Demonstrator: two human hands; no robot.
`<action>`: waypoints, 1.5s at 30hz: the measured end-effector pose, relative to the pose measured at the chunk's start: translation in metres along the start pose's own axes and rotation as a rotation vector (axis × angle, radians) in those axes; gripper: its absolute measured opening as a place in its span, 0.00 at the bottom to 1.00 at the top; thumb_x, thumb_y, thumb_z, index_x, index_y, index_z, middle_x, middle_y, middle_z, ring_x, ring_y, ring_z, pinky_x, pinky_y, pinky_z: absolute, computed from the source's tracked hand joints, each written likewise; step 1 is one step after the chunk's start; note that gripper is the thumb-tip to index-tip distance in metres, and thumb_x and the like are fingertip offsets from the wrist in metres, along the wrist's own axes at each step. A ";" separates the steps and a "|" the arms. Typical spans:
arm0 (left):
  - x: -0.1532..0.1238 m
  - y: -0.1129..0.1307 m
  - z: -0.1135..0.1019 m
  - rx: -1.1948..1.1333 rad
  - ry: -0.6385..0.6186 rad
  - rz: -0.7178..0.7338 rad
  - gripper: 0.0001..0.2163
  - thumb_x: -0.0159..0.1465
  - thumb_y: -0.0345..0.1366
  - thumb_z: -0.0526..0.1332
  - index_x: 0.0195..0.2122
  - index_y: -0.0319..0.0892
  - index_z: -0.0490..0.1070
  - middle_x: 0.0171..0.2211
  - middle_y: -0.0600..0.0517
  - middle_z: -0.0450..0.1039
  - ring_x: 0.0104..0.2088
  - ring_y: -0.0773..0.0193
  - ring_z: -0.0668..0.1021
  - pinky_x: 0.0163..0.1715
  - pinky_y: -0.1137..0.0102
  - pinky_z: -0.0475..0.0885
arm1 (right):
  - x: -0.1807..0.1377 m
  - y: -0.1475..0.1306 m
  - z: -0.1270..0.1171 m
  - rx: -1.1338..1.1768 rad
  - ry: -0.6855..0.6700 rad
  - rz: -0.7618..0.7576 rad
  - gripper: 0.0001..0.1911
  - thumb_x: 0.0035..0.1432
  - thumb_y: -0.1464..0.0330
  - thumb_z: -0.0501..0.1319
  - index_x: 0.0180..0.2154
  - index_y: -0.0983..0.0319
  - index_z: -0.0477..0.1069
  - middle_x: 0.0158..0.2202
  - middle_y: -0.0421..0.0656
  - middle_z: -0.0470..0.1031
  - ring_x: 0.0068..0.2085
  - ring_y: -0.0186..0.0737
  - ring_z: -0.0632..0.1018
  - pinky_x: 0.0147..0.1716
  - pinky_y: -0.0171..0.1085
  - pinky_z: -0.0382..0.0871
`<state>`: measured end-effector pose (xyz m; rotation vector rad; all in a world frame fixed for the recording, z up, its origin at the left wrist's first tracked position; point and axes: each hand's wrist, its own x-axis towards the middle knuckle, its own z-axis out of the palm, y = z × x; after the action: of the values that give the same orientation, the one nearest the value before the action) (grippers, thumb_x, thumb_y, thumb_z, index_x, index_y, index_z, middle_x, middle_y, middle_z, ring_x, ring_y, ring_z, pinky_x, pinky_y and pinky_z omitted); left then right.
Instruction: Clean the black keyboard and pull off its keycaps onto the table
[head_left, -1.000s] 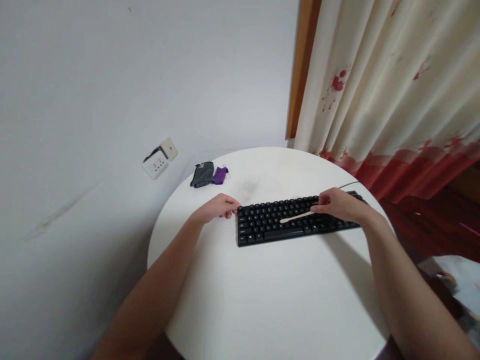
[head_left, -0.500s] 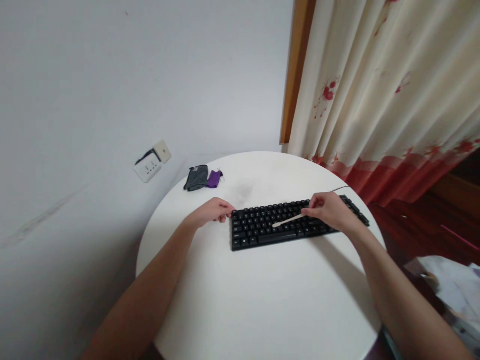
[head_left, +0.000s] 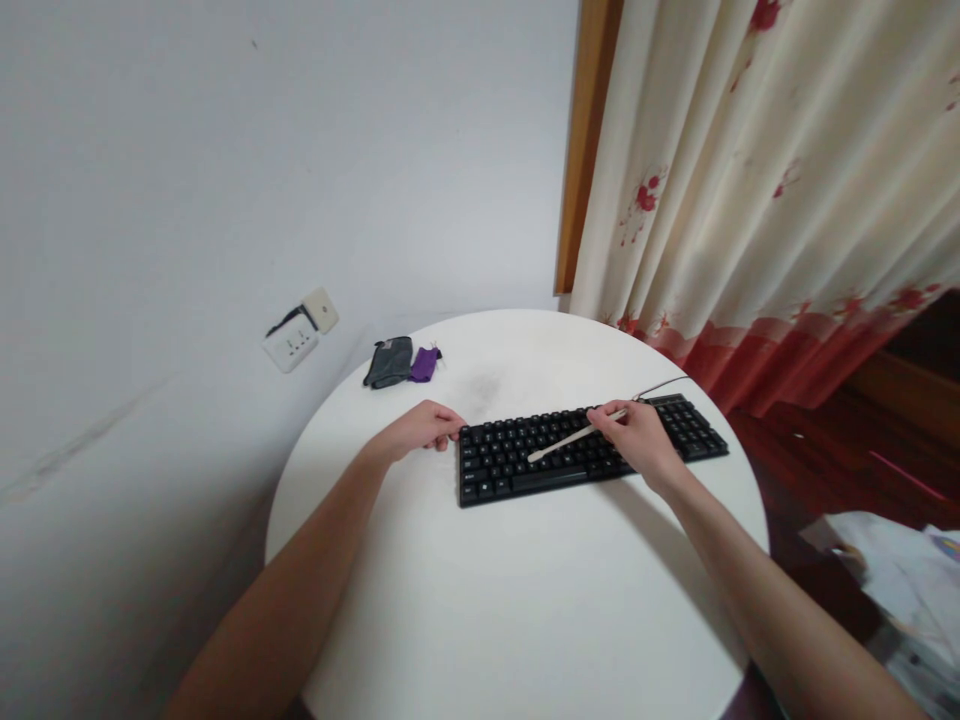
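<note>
A black keyboard (head_left: 551, 478) lies on the round white table, slightly slanted. At its upper left corner, my left hand (head_left: 424, 432) is closed, fingertips gripping the edge. My right hand (head_left: 634, 435) hovers over the right half of the keys, pinching a pale toothbrush (head_left: 564, 441) by its handle. The head of the toothbrush points left and rests on or just above the middle-left keys; its bristles are not visible. Part of the keyboard is hidden beneath my right hand.
A dark grey cloth pouch (head_left: 390, 362) and a small purple cloth item (head_left: 425, 364) lie at the far left of the table (head_left: 517, 600). The keyboard's cable (head_left: 664, 385) runs off to the back right. A wall socket (head_left: 291, 342) is at left, a curtain (head_left: 697, 200) at right.
My right hand has moved left over the keys with the toothbrush, uncovering more of the number pad. My left hand stays at the keyboard's corner. The view has shifted slightly.
</note>
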<state>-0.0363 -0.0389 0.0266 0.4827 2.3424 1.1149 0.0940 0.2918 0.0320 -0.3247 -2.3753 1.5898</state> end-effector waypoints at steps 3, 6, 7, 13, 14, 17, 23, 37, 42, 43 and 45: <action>0.000 0.001 0.000 0.002 0.005 -0.008 0.17 0.54 0.48 0.62 0.34 0.39 0.79 0.30 0.48 0.75 0.23 0.67 0.71 0.20 0.73 0.57 | -0.002 0.005 -0.004 0.059 -0.040 0.007 0.23 0.48 0.48 0.64 0.27 0.62 0.69 0.18 0.40 0.69 0.19 0.32 0.65 0.18 0.33 0.54; 0.000 0.002 0.000 0.007 0.007 -0.007 0.16 0.55 0.47 0.62 0.34 0.38 0.79 0.30 0.48 0.75 0.23 0.67 0.71 0.20 0.73 0.57 | -0.003 0.011 -0.013 0.073 -0.062 0.016 0.24 0.48 0.47 0.65 0.27 0.62 0.68 0.17 0.39 0.69 0.18 0.32 0.64 0.18 0.32 0.53; 0.000 0.002 0.001 0.006 0.007 -0.004 0.16 0.55 0.47 0.62 0.34 0.38 0.79 0.30 0.48 0.75 0.23 0.67 0.71 0.20 0.73 0.57 | -0.003 0.013 -0.016 0.071 -0.058 0.019 0.24 0.48 0.46 0.65 0.27 0.62 0.68 0.17 0.39 0.69 0.18 0.32 0.64 0.18 0.32 0.53; 0.000 0.003 0.001 -0.008 0.002 0.006 0.17 0.54 0.48 0.62 0.33 0.38 0.79 0.28 0.49 0.75 0.23 0.67 0.71 0.20 0.73 0.57 | 0.002 0.030 -0.039 0.053 0.019 0.023 0.24 0.47 0.47 0.67 0.28 0.62 0.67 0.17 0.39 0.69 0.19 0.32 0.64 0.18 0.31 0.53; 0.000 0.003 0.001 -0.011 0.001 0.006 0.17 0.54 0.48 0.62 0.34 0.38 0.79 0.28 0.49 0.75 0.23 0.67 0.71 0.21 0.73 0.57 | 0.002 0.032 -0.043 0.050 0.034 0.031 0.24 0.47 0.47 0.67 0.28 0.62 0.68 0.17 0.39 0.69 0.19 0.32 0.64 0.18 0.31 0.52; 0.000 0.003 0.001 -0.017 -0.002 0.005 0.17 0.54 0.48 0.62 0.33 0.38 0.79 0.29 0.48 0.75 0.23 0.67 0.71 0.21 0.73 0.57 | 0.003 0.038 -0.056 0.024 0.083 0.056 0.25 0.46 0.47 0.66 0.29 0.62 0.68 0.17 0.39 0.69 0.18 0.32 0.64 0.17 0.31 0.51; 0.001 0.001 0.001 -0.012 -0.003 0.013 0.16 0.55 0.47 0.62 0.34 0.38 0.79 0.29 0.49 0.75 0.23 0.68 0.71 0.21 0.73 0.57 | 0.009 0.053 -0.087 -0.081 0.133 0.012 0.24 0.47 0.48 0.66 0.29 0.63 0.69 0.17 0.41 0.71 0.19 0.34 0.67 0.18 0.32 0.55; 0.001 0.002 0.001 -0.006 0.002 0.006 0.16 0.55 0.47 0.62 0.34 0.37 0.78 0.29 0.49 0.75 0.23 0.68 0.71 0.21 0.73 0.58 | 0.015 0.068 -0.121 -0.084 0.167 0.071 0.23 0.45 0.50 0.68 0.30 0.64 0.72 0.18 0.40 0.70 0.20 0.32 0.65 0.19 0.32 0.53; 0.003 0.000 0.000 -0.013 -0.011 0.009 0.16 0.55 0.46 0.61 0.34 0.37 0.78 0.30 0.49 0.75 0.23 0.68 0.71 0.21 0.73 0.58 | 0.012 0.059 -0.107 -0.087 0.164 0.073 0.24 0.43 0.50 0.70 0.28 0.64 0.72 0.16 0.39 0.68 0.19 0.32 0.65 0.19 0.32 0.55; 0.003 0.000 0.000 -0.013 -0.011 0.008 0.17 0.55 0.47 0.61 0.34 0.37 0.78 0.30 0.49 0.75 0.23 0.68 0.71 0.21 0.73 0.58 | 0.011 0.057 -0.105 -0.098 0.173 0.067 0.23 0.43 0.50 0.69 0.28 0.64 0.72 0.16 0.39 0.69 0.19 0.32 0.66 0.19 0.32 0.55; 0.002 0.000 0.000 -0.012 -0.008 0.003 0.17 0.55 0.47 0.61 0.34 0.37 0.78 0.30 0.48 0.75 0.23 0.68 0.71 0.21 0.73 0.58 | 0.010 0.054 -0.102 -0.112 0.155 0.045 0.22 0.45 0.50 0.68 0.28 0.64 0.72 0.17 0.40 0.69 0.20 0.32 0.66 0.20 0.32 0.56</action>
<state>-0.0380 -0.0372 0.0260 0.4857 2.3272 1.1254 0.1209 0.4040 0.0197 -0.5086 -2.3570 1.3977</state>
